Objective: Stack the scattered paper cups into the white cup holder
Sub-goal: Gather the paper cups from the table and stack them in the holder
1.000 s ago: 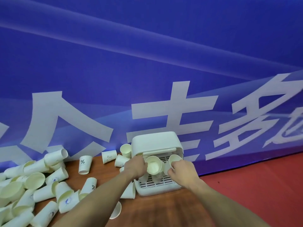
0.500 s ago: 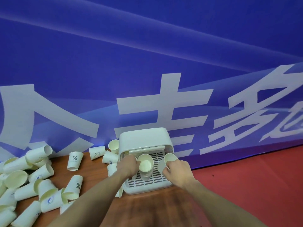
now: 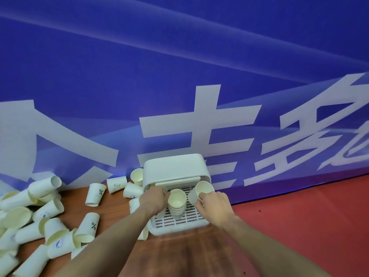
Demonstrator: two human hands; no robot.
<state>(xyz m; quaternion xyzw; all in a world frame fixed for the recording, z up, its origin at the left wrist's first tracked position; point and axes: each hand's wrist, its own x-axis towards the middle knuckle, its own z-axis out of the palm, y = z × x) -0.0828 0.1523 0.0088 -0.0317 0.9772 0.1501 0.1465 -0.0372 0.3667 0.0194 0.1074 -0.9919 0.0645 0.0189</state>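
The white cup holder (image 3: 175, 169) stands on the wooden table against the blue banner, its slatted tray facing me. A stack of nested paper cups (image 3: 177, 204) stands upright on that tray. My left hand (image 3: 152, 199) is curled at the stack's left side, fingers at the top cup's rim. My right hand (image 3: 214, 204) grips a single paper cup (image 3: 200, 191), tilted, just right of the stack and above the tray. Several loose paper cups (image 3: 50, 226) lie scattered over the table's left side.
The wooden table (image 3: 179, 254) reaches to just right of the holder; past it lies red floor (image 3: 309, 226). The blue banner (image 3: 179, 76) with white characters rises right behind the holder. A few cups (image 3: 130, 189) sit close to the holder's left wall.
The stack has gone from held above the tray to standing on it, with my left hand still at its rim. My right hand keeps its cup beside the stack. The view shifted slightly left.
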